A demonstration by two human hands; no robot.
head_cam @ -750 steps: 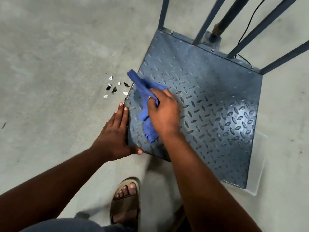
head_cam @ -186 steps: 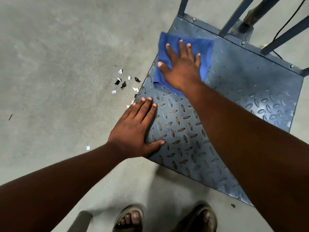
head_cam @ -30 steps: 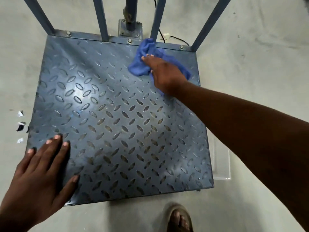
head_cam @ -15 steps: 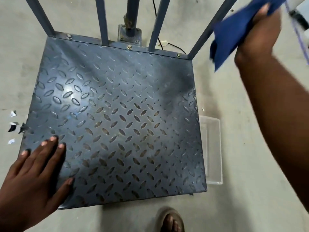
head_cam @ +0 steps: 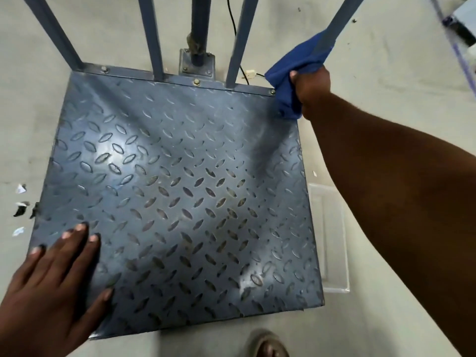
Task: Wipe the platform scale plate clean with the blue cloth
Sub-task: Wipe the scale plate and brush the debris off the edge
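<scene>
- My right hand (head_cam: 310,86) has its fingers closed around the blue cloth (head_cam: 291,73), bunched up at the far right corner of the scale plate (head_cam: 175,181), right against the slanted rail (head_cam: 332,29).
- My left hand (head_cam: 56,287) lies flat, fingers spread wide, on the near left corner of the plate, holding nothing.
- The cloth is soft, light and floppy; it wads easily, so I judge it better taken by a thick fold under the palm than by an edge.
- The plate is stiff ribbed metal and looks heavy; its raised ridges will likely snag the cloth, so firm flat pressure seems right.
- Small scraps (head_cam: 22,202) lie on the floor beside the left edge.
</scene>
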